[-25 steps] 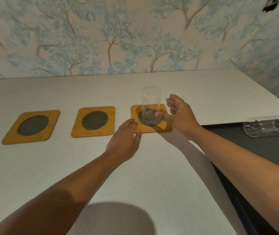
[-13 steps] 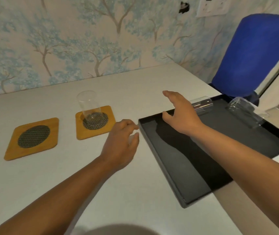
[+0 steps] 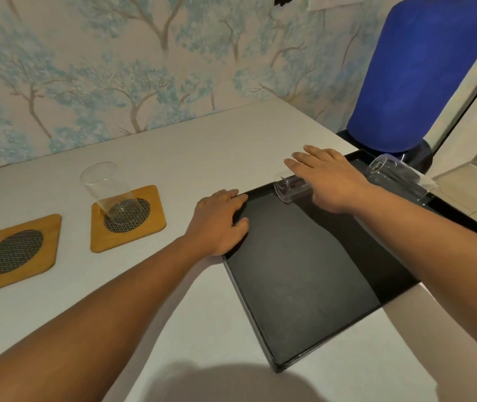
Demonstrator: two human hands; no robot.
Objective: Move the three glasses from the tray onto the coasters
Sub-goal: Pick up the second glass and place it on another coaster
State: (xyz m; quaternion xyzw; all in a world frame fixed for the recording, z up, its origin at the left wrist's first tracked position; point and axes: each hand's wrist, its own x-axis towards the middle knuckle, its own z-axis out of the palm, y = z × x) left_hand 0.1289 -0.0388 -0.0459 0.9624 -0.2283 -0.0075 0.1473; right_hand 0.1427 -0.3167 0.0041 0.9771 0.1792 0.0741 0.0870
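One clear glass (image 3: 109,192) stands upright on a wooden coaster (image 3: 151,226) with a dark mesh centre. To its left lies a second, bare coaster (image 3: 50,227). A black tray (image 3: 304,271) sits on the right of the white table. Two clear glasses lie on their sides at its far end, one near the far left corner (image 3: 291,188) and one at the far right (image 3: 397,177). My right hand (image 3: 330,181) is spread palm down over the near-left lying glass, fingers not closed on it. My left hand (image 3: 217,224) rests on the tray's left rim.
A blue chair (image 3: 423,74) stands just beyond the table's right end, behind the tray. The tray's right side overhangs the table edge (image 3: 405,303). Patterned wallpaper runs along the table's back.
My view has swung right from the coasters to the tray. My right hand went from beside the standing glass to over a lying glass. My left hand moved onto the tray rim.
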